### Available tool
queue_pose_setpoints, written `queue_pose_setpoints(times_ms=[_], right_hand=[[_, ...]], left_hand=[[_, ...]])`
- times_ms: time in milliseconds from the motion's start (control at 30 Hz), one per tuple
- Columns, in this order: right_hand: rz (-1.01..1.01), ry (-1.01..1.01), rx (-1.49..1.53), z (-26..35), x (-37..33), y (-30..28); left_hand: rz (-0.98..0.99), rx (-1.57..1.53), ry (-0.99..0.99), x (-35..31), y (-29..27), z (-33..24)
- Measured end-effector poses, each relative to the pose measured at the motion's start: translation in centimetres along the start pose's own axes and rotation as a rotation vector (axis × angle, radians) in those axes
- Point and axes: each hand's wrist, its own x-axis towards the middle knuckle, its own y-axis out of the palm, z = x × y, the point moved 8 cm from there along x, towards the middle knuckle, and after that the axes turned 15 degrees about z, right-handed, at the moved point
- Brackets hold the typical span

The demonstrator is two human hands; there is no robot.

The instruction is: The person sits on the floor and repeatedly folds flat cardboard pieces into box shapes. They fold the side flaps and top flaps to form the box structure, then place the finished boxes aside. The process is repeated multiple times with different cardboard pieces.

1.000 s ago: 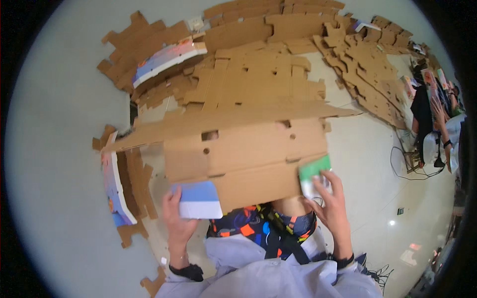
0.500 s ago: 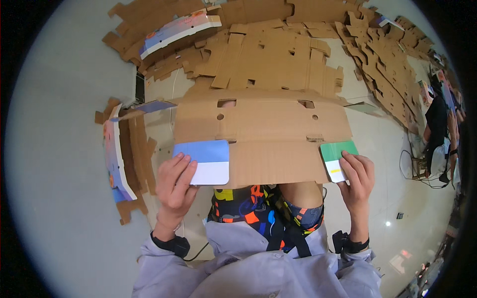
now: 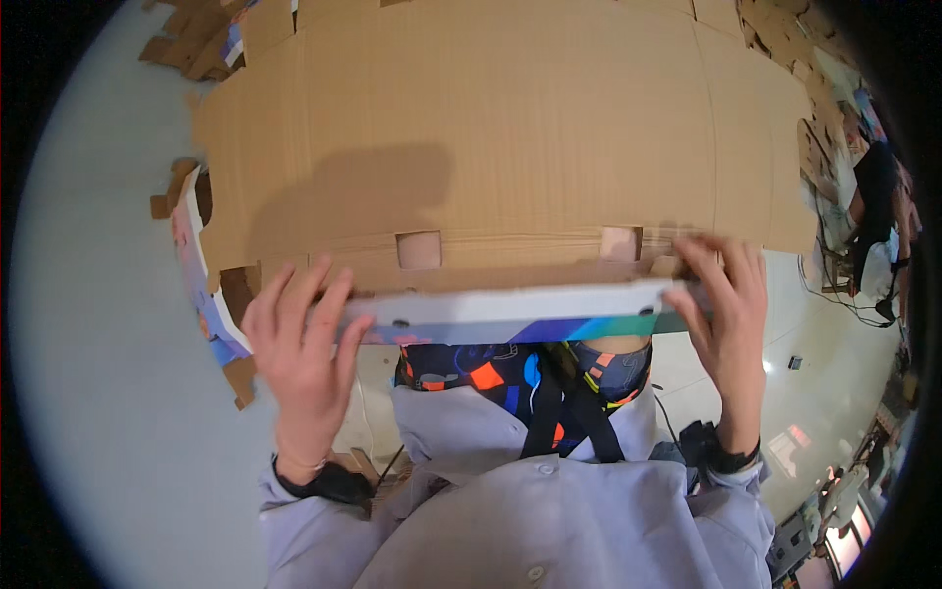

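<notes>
Cardboard sheet [image 3: 549, 128]: plain tan, faint fluted lines. Its folded front edge [image 3: 471, 307], as I see it: white band above; below, lilac-grey with pinkish marks at left, then violet-blue, then teal-green. Shorts [image 3: 488, 375]: dark ground, scattered orange, blue and yellow patches. Straps [image 3: 545, 417]: black. Shirt [image 3: 471, 525]: plain pale lilac-grey. Wristbands [image 3: 339, 486]: black.

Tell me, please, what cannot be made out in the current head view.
All in the head view:
- Cardboard: far edge partly cut off by the picture's top edge; underside hidden by its upper face.
- Right hand: finger detail blurred.
- Left hand: palm hidden by its own back.
- Small dark thing at right: too small to identify.
</notes>
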Motion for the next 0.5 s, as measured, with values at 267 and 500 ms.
queue_pose_setpoints(times_ms=[267,500], right_hand=[[-0.084,0.016,-0.151,1.5,-1.5,5.1],[-0.058,0.068,-0.14,2.9,-0.2,5.3]], left_hand=[[0.082,-0.062,0.128,1.2,6.4,-3.2],[-0.014,-0.005,0.155,2.7,5.9,-4.9]])
